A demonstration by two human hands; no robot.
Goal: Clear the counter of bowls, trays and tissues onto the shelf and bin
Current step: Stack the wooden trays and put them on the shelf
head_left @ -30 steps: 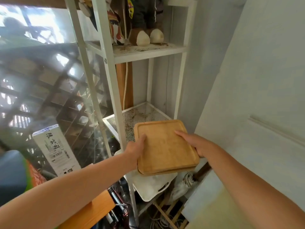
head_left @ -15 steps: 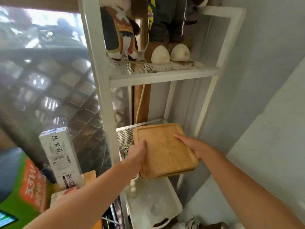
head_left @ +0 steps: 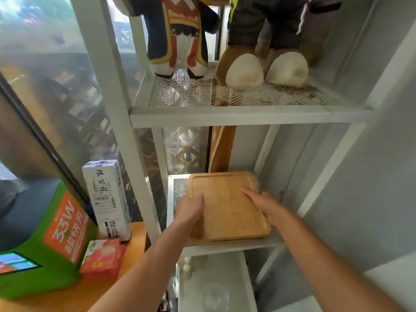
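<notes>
While both hands grip it, the wooden tray [head_left: 227, 206] rests on the white mesh shelf [head_left: 227, 247]. The left hand [head_left: 190, 210] clasps its nine o'clock edge, and the right hand [head_left: 266, 207] its three o'clock edge.

The tray [head_left: 227, 206] lies flat on the middle mesh level of the shelf [head_left: 247, 118], toward its right side, its near edge at the shelf's front rail. The left hand [head_left: 190, 210] rests on the tray's left edge and the right hand [head_left: 265, 204] on its right edge. Above the tray, on the next level up, two plush toys [head_left: 245, 70] stand side by side. Below the tray, a lower level holds a glass [head_left: 213, 293]. Left of the shelf, on the desk [head_left: 126, 266], an upright carton [head_left: 105, 197] stands behind a small box [head_left: 103, 257], with a large box [head_left: 45, 239] further left.
</notes>
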